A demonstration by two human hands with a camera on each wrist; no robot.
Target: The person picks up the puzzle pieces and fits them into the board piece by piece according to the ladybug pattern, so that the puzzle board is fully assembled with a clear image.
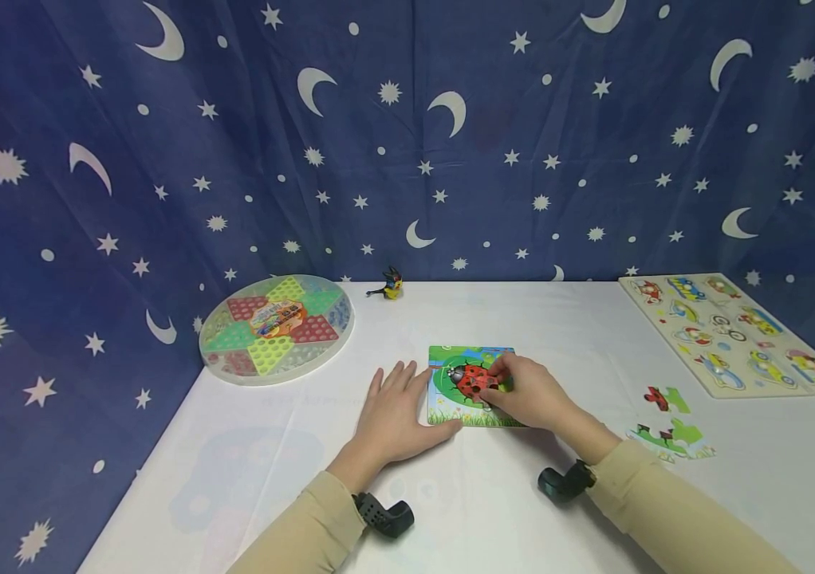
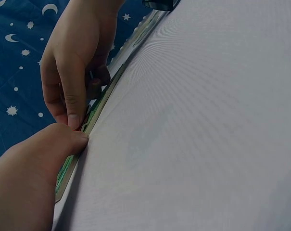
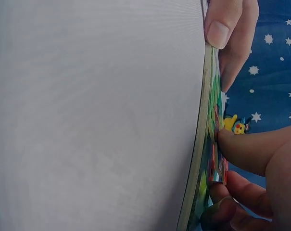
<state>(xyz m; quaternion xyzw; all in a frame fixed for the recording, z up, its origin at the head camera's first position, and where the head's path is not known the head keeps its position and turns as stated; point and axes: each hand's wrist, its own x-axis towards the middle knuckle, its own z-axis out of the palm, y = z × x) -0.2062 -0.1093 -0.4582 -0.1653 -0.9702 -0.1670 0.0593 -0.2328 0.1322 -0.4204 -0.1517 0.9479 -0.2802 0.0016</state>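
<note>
A small ladybug jigsaw puzzle [image 1: 449,416] lies flat in its board in the middle of the table. My right hand [image 1: 535,392] is over its right half, thumb and fingers pinching a red puzzle piece [image 3: 225,176] that stands slightly tilted above the board in the right wrist view. My left hand [image 1: 395,422] rests at the board's left side with fingers extended; its thumb touches the lower edge, seen also in the left wrist view. Loose puzzle pieces [image 1: 685,431], green with red and dark parts, lie on the table right of the right forearm.
A round Chinese checkers board [image 1: 314,356] is at the back left. Beside it, at the table's back edge, is a small yellow and black toy figure [image 1: 392,285]. A wooden vehicle peg puzzle [image 1: 719,359] lies at the right. A blue star-and-moon curtain [image 1: 407,143] hangs behind.
</note>
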